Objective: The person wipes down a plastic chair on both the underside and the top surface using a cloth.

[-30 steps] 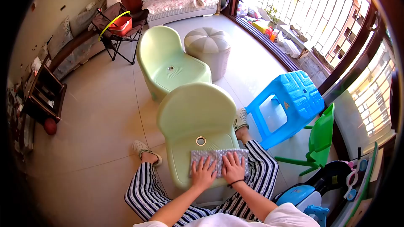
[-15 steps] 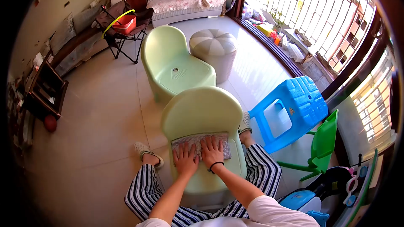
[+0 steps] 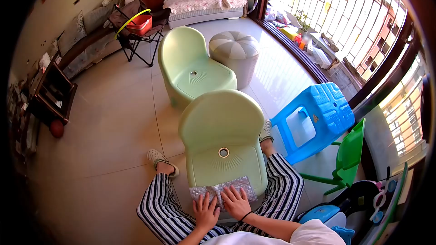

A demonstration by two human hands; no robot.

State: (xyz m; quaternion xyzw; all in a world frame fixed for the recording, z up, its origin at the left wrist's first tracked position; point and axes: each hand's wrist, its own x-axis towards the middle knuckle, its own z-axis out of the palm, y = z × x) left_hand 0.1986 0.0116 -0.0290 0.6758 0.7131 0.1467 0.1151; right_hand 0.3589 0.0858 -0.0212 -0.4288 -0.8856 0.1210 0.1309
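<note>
A folded grey patterned cloth [image 3: 243, 184] lies across the front edge of a pale green plastic chair's seat [image 3: 204, 165]. My left hand [image 3: 206, 212] rests on the cloth's left part, fingers stretched out. Flat on its right half is my right hand [image 3: 236, 202], also with fingers spread, a dark band round the wrist. The cloth hangs slightly over the seat's front edge. Behind it the seat shows bare, with a round metal-rimmed hole. My legs in striped trousers stand either side of the chair.
A second pale green chair [image 3: 184, 59] and a round pouf [image 3: 234, 47] stand just beyond. To the right are a blue stool [image 3: 329, 104] and a green chair [image 3: 349, 159]. A folding chair [image 3: 156, 25] holding a red basket [image 3: 140, 26] is at the back left.
Both hands have slid the cloth from the middle of the seat towards me, to its front edge. The seat's hole, covered before, now shows.
</note>
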